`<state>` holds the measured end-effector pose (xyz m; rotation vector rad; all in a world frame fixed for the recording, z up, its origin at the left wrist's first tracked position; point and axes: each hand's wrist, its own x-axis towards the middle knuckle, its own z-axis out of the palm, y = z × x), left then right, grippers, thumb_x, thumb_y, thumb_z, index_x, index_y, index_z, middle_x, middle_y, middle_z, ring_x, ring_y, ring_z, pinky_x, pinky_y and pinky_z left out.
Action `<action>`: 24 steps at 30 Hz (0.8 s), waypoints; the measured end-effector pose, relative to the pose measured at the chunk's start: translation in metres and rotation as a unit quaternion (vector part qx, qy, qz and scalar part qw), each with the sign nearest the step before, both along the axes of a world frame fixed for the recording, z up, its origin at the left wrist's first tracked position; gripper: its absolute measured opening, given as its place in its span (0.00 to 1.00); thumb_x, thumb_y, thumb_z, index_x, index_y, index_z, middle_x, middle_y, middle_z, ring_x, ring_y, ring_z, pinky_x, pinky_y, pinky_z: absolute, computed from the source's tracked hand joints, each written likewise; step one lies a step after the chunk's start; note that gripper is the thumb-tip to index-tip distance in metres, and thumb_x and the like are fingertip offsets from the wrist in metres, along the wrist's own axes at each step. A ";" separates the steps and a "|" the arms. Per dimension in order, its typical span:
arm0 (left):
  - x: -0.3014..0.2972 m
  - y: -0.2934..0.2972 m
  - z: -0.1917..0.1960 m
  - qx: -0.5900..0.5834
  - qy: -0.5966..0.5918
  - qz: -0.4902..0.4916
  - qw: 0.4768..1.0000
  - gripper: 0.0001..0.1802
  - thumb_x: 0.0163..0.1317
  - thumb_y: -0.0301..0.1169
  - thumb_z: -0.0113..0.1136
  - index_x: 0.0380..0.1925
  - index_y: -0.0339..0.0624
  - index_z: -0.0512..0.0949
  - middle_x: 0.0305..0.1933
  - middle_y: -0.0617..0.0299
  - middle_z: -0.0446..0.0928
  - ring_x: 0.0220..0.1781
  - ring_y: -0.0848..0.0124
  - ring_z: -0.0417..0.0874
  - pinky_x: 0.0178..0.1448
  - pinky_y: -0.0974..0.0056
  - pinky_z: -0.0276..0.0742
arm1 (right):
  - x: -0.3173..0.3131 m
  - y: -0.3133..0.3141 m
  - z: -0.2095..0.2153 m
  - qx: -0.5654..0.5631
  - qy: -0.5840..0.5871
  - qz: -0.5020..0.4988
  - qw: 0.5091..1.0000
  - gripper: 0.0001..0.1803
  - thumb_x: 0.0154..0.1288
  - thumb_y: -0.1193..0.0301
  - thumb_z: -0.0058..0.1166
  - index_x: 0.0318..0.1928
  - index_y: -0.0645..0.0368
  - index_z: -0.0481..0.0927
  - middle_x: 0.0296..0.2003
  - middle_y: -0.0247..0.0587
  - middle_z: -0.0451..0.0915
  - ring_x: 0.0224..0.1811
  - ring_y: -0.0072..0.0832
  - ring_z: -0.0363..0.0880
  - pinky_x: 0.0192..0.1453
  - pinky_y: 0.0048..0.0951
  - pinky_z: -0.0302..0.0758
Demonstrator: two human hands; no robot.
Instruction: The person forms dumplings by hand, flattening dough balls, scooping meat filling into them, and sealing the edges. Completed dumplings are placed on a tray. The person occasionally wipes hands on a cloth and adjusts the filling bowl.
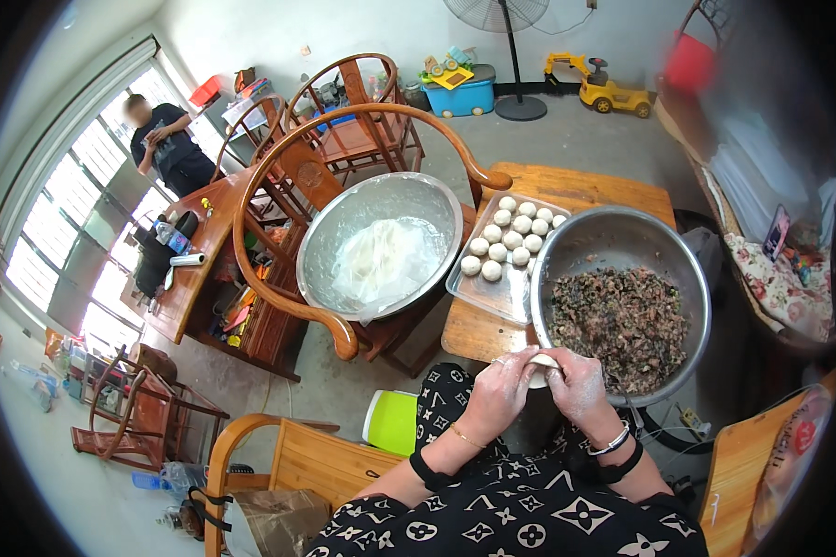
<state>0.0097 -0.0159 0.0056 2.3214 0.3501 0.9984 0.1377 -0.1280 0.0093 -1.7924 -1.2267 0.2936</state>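
Observation:
My left hand (500, 397) and my right hand (576, 385) are together over my lap, fingers closed around a small piece of white dough (542, 364). The dough's pale rim shows between the fingertips; whether anything is inside it cannot be made out. Flour whitens the back of my right hand. Just beyond that hand sits a large steel bowl (704, 320) of chopped meat-and-greens filling (618, 320). Left of the bowl, a clear plastic tray (489, 299) carries several round white dough balls (498, 252).
A steel basin (318, 295) with white dough under plastic film (381, 265) rests on a wooden armchair (344, 342). The tray and bowl stand on a wooden table (469, 334). A green bin (390, 420) is beside my left leg. Another person (167, 144) stands far left.

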 end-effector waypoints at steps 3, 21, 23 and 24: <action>0.000 0.006 -0.007 0.025 -0.011 -0.002 1.000 0.14 0.61 0.22 0.65 0.48 0.36 0.79 0.41 0.48 0.83 0.41 0.52 0.86 0.45 0.57 0.82 | -0.002 0.003 0.002 0.001 -0.012 0.002 1.000 0.17 0.59 0.81 0.57 0.50 0.62 0.81 0.37 0.56 0.84 0.39 0.50 0.85 0.44 0.40 0.81; 0.000 0.003 -0.012 0.025 0.039 -0.004 0.999 0.15 0.59 0.20 0.64 0.47 0.35 0.79 0.42 0.47 0.83 0.43 0.52 0.86 0.46 0.56 0.82 | -0.003 0.003 0.000 -0.020 -0.054 0.005 0.998 0.16 0.60 0.78 0.56 0.50 0.63 0.79 0.37 0.59 0.83 0.41 0.53 0.84 0.46 0.44 0.80; 0.004 0.000 0.000 0.006 -0.001 0.005 1.000 0.15 0.59 0.21 0.64 0.47 0.35 0.79 0.41 0.47 0.83 0.42 0.52 0.86 0.46 0.55 0.82 | -0.002 0.003 0.000 -0.013 -0.013 -0.008 1.000 0.16 0.60 0.78 0.55 0.49 0.63 0.79 0.37 0.58 0.83 0.41 0.53 0.84 0.46 0.44 0.80; 0.006 0.000 0.004 -0.002 -0.021 0.010 1.000 0.15 0.59 0.21 0.64 0.47 0.35 0.79 0.41 0.48 0.83 0.42 0.52 0.86 0.46 0.55 0.82 | -0.003 0.002 0.001 -0.011 0.025 -0.016 0.999 0.16 0.59 0.79 0.55 0.49 0.62 0.79 0.37 0.58 0.83 0.41 0.53 0.84 0.46 0.45 0.80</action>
